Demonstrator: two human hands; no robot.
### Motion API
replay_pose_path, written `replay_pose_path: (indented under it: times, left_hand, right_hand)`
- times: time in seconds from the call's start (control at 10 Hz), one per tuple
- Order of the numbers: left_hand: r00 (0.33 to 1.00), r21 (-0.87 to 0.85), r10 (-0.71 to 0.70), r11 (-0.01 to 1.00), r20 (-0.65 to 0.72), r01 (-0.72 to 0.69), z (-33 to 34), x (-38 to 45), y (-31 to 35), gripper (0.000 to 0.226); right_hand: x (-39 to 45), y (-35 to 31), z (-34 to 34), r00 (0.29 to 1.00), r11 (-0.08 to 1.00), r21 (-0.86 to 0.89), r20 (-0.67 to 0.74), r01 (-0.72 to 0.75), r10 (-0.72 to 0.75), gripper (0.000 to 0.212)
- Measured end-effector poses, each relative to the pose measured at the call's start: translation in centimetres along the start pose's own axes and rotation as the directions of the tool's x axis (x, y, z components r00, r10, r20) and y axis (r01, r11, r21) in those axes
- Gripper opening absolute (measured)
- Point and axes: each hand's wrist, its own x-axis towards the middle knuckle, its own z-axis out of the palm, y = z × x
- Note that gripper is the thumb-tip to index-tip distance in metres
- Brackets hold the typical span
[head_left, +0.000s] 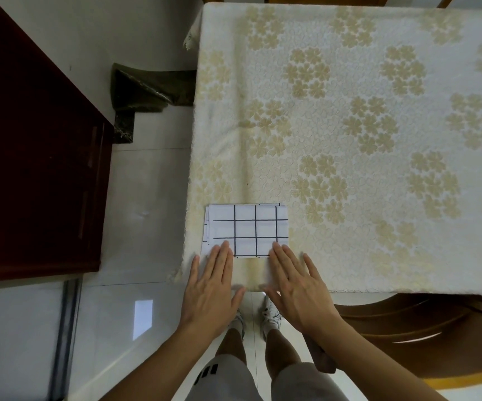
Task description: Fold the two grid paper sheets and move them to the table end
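Lower grid sheet [206,227] mostly hidden; chair [425,337] partly under table [378,111].

Matt grid paper sheets [247,230] on textured, embossed cloth tablecloth [349,111]; glossy floor tiles [147,198].

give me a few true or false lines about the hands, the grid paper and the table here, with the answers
1. Both hands lie flat with straight fingers. True: the left hand and right hand are open, palms down.
2. The grid paper lies unfolded across the whole table. False: it is a folded stack near the table's near left corner.
3. The fingertips of both hands reach the paper's near edge. True.
4. The right hand is lifting the paper off the table. False: the paper lies flat on the tablecloth.
5. The tablecloth is plain blue. False: it is pale with a beige flower pattern.
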Motion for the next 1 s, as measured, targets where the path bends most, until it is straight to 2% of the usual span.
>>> replay_pose_path:
  times: [0.1,0.3,0.5,0.8,0.9,1.0]
  left_hand:
    - [1.000,-0.002,-0.007,1.000,0.005,0.007,-0.1,0.0,0.2,0.079]
    - [0.995,0.035,-0.009,0.999,-0.094,0.012,-2.2,2.7,-0.3,0.080]
    - [1.000,0.069,-0.008,0.998,0.023,0.006,-3.7,5.4,-1.4,0.089]
    - [1.000,0.033,-0.006,0.999,0.019,0.005,-3.3,5.3,-1.6,0.089]
    - [1.000,0.009,-0.006,1.000,-0.017,0.006,-3.7,5.1,-1.9,0.087]
    - [0.992,-0.019,-0.015,1.000,-0.129,0.013,-5.2,4.9,-2.1,0.081]
  right_hand:
    - [0.1,-0.1,-0.2,1.000,1.000,0.004,-0.005,0.002,-0.002,0.072]
    - [1.9,0.2,-1.9,0.992,0.998,0.042,-0.118,-0.039,0.044,0.069]
    - [4.4,0.7,-1.5,0.997,0.997,0.003,-0.028,-0.074,0.074,0.076]
    - [4.5,0.8,-1.6,0.997,0.997,-0.014,0.003,-0.082,0.082,0.078]
    - [4.6,0.7,-2.2,0.997,0.997,0.008,-0.024,-0.075,0.075,0.075]
    - [4.7,0.9,-3.8,0.989,0.995,0.034,-0.112,-0.093,0.096,0.071]
